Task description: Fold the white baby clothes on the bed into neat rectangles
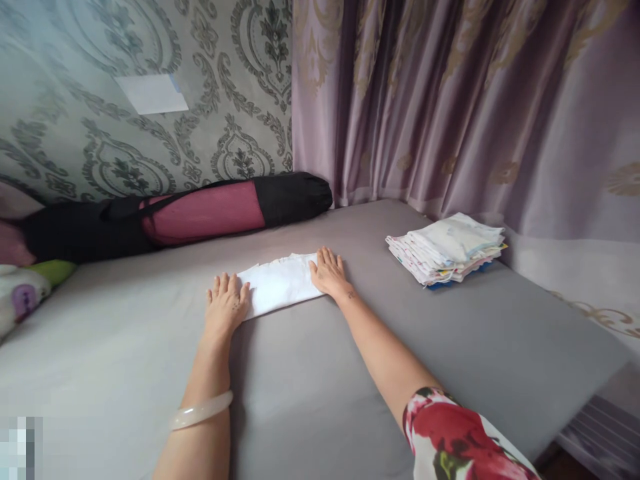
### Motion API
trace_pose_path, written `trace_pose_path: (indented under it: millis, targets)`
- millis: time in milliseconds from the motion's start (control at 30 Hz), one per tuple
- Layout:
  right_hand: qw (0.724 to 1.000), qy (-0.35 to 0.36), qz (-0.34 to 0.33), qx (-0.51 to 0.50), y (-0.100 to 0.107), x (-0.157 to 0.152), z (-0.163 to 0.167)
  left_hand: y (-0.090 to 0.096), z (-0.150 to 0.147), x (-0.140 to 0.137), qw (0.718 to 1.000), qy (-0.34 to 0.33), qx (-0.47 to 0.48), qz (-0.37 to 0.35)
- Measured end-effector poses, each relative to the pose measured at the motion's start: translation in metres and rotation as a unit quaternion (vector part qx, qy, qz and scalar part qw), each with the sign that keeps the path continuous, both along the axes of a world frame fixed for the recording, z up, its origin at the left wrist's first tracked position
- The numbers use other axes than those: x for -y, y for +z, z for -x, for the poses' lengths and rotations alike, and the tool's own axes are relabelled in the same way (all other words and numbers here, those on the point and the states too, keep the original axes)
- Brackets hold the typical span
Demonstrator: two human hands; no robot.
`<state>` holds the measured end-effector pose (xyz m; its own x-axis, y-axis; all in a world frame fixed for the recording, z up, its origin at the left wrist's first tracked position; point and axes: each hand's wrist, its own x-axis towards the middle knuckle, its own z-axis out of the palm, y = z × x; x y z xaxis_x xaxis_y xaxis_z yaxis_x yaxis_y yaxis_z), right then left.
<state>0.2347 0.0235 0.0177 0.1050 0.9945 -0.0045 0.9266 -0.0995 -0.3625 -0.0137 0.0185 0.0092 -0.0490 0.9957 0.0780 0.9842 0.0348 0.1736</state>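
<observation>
A white cloth (283,283), folded into a long flat strip, lies on the grey bed sheet (305,387) in front of me. On its left end rests my left hand (227,303), fingers stretched out and lying flat. My right hand (330,272) lies flat over the right end, its fingers also extended. Neither hand grips the cloth. To the right of my right hand stands a stack of folded cloths (447,247), mostly white with some coloured prints.
Along the patterned wall lies a long black and pink bag (205,213). A white plush toy (23,293) with purple and green parts sits at the left edge. Purple curtains (440,100) hang behind the bed's far right side. The bed's edge runs down the right.
</observation>
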Motion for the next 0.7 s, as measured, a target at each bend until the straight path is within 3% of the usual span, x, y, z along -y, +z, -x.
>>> trace_pose_path:
  millis: [300, 700]
  targets:
    - [1.000, -0.019, 0.013, 0.020, -0.011, -0.001, -0.006, -0.005, 0.005, 0.000, 0.998, 0.027, 0.043, 0.043]
    - [0.999, 0.004, -0.015, 0.040, -0.004, -0.004, 0.000, 0.000, 0.004, 0.001, 0.999, 0.027, 0.035, -0.003]
